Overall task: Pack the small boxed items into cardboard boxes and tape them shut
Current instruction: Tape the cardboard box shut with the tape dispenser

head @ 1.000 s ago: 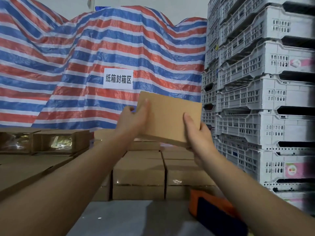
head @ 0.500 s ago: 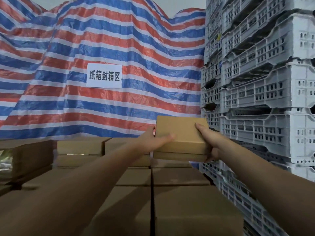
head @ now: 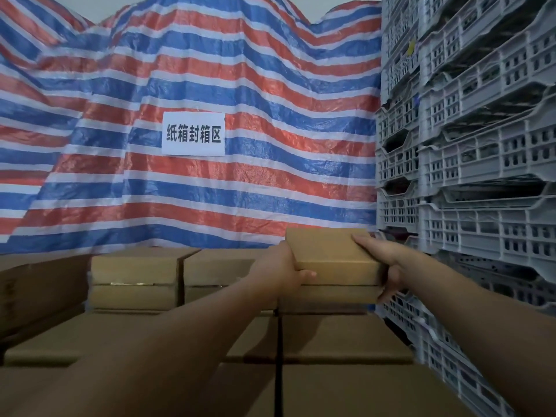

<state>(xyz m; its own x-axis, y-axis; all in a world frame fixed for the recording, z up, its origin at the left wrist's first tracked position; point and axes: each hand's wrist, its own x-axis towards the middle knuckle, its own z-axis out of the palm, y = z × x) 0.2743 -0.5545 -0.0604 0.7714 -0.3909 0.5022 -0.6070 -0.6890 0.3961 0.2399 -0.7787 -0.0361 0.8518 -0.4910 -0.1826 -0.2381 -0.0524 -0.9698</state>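
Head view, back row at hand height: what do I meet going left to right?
Left stacked boxes → middle stacked boxes → left hand → held cardboard box → right hand → grey plastic crates.

The carrying surface is formed by a stack of closed cardboard boxes (head: 346, 338), laid side by side in rows with a dark seam (head: 278, 356) left between the two nearest columns; whatever lies beneath them cannot be seen. On the far row, a second tier of boxes (head: 132, 266) is set, and on its right end a small brown box (head: 331, 260) is placed flat, flush with the box below it.
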